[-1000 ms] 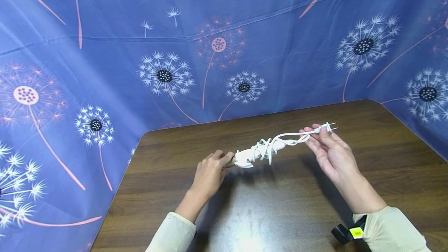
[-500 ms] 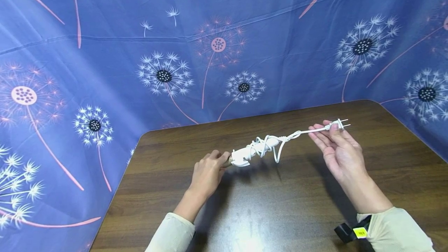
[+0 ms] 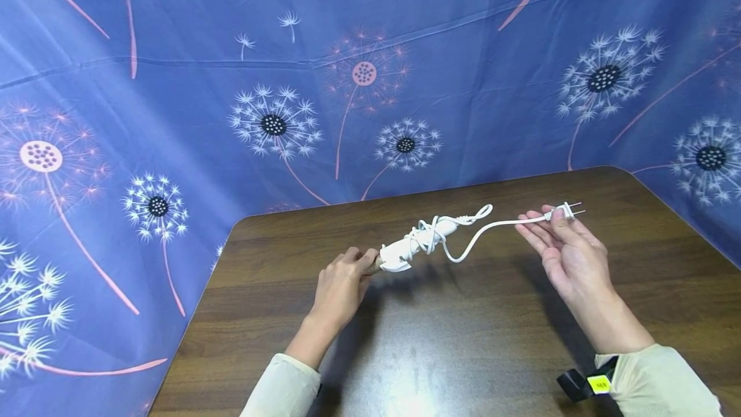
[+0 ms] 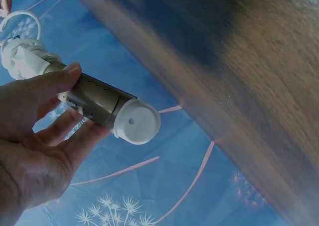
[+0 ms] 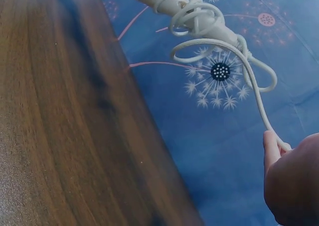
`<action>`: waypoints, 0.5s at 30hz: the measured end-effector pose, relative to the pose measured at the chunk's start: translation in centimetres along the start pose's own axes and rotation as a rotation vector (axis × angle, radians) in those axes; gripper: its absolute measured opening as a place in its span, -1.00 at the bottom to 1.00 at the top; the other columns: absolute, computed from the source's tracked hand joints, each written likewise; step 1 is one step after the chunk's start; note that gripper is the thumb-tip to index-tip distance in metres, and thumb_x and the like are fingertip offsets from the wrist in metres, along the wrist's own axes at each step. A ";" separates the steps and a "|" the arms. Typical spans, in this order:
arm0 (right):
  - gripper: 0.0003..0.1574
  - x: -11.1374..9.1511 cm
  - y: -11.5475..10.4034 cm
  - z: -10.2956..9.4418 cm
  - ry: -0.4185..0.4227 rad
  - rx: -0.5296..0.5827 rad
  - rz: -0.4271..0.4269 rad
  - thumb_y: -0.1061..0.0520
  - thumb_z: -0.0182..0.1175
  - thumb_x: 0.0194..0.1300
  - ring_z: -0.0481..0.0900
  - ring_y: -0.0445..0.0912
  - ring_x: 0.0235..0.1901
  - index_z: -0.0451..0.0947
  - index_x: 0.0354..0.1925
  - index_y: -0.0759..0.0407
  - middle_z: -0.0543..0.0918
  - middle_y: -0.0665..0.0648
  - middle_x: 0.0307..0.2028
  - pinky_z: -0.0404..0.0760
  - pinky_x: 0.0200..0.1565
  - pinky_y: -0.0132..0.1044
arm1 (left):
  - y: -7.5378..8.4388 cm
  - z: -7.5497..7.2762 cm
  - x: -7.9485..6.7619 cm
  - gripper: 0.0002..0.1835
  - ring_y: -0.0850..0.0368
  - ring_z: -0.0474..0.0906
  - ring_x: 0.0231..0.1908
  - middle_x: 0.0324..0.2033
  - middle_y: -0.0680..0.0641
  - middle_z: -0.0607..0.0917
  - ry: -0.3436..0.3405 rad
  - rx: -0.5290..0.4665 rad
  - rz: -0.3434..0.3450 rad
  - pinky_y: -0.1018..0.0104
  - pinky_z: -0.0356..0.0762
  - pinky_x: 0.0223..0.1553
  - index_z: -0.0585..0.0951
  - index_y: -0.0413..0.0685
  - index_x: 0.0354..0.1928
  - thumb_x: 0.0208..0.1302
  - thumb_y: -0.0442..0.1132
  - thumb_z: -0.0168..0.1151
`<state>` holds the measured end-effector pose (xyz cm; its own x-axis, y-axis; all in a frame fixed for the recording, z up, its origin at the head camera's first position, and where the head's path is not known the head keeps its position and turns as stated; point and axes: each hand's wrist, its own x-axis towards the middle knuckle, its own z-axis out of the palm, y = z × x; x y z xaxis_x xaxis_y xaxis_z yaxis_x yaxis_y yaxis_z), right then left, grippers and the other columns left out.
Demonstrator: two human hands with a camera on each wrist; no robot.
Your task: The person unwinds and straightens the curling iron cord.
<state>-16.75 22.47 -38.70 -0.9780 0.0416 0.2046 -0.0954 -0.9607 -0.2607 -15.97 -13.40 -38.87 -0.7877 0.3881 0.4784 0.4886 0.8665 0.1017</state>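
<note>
A white-handled hair iron [image 3: 396,253] is held above the table at a slant, its white cord [image 3: 502,222] coiled round the handle. My left hand [image 3: 338,289] grips the gold-brown barrel [image 4: 98,99] between thumb and fingers; the left wrist view shows small holes along it and a white end cap [image 4: 139,122]. Out to the right, my right hand [image 3: 577,269] pinches the two-prong plug [image 3: 560,211] between thumb and fingers, prongs pointing right. A freed length of cord sags between plug and handle, and a small loop stands up off the handle's end.
Below both hands lies the dark wooden table [image 3: 278,314], with a light glare near its front. A blue dandelion-print cloth [image 3: 463,101] hangs behind and to its sides. A black strap with a yellow label [image 3: 599,383] hangs at my right sleeve.
My right hand has moved right with the plug. The cord, pulled straighter half a second ago, now sags, its loop apart from the plug's length. The left hand holds almost still.
</note>
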 end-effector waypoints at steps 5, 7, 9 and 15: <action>-0.74 0.6 0.0 -0.7 0.033 0.006 -0.007 0.38 -0.14 0.42 0.62 0.35 -0.11 0.42 -0.08 0.55 0.59 0.58 -0.25 0.49 0.01 0.16 | -0.2 -0.1 0.0 -0.52 0.02 0.62 -0.37 -0.29 0.06 0.62 -0.010 -0.015 0.024 0.09 0.48 -0.63 0.57 0.18 -0.11 -0.11 -0.34 0.52; -0.74 1.0 -0.1 -1.0 0.048 0.010 -0.016 0.38 -0.13 0.41 0.62 0.35 -0.11 0.41 -0.06 0.55 0.58 0.58 -0.25 0.50 0.00 0.15 | -0.3 -0.2 -0.1 -0.52 0.03 0.62 -0.37 -0.29 0.07 0.62 -0.013 -0.016 0.038 0.10 0.49 -0.62 0.58 0.18 -0.11 -0.12 -0.35 0.52; -0.75 1.3 -0.4 -1.1 0.067 0.020 -0.024 0.38 -0.11 0.40 0.62 0.36 -0.11 0.40 -0.05 0.54 0.57 0.58 -0.25 0.50 -0.01 0.16 | -0.4 -0.2 -0.2 -0.52 0.04 0.61 -0.37 -0.29 0.07 0.62 -0.011 -0.019 0.054 0.10 0.49 -0.62 0.59 0.19 -0.11 -0.12 -0.35 0.51; -0.77 2.4 -1.9 -0.7 0.130 0.088 -0.055 0.38 -0.05 0.37 0.60 0.41 -0.12 0.36 -0.05 0.52 0.53 0.60 -0.28 0.53 -0.04 0.18 | -0.6 -0.3 -0.3 -0.50 0.04 0.59 -0.37 -0.28 0.07 0.62 -0.008 -0.011 0.090 0.12 0.48 -0.63 0.60 0.21 -0.08 -0.11 -0.35 0.51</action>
<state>-19.08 24.58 -38.34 -0.9880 0.1247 0.0911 -0.1386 -0.9760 -0.1677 -15.89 -14.16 -38.86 -0.7433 0.4667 0.4792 0.5617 0.8245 0.0682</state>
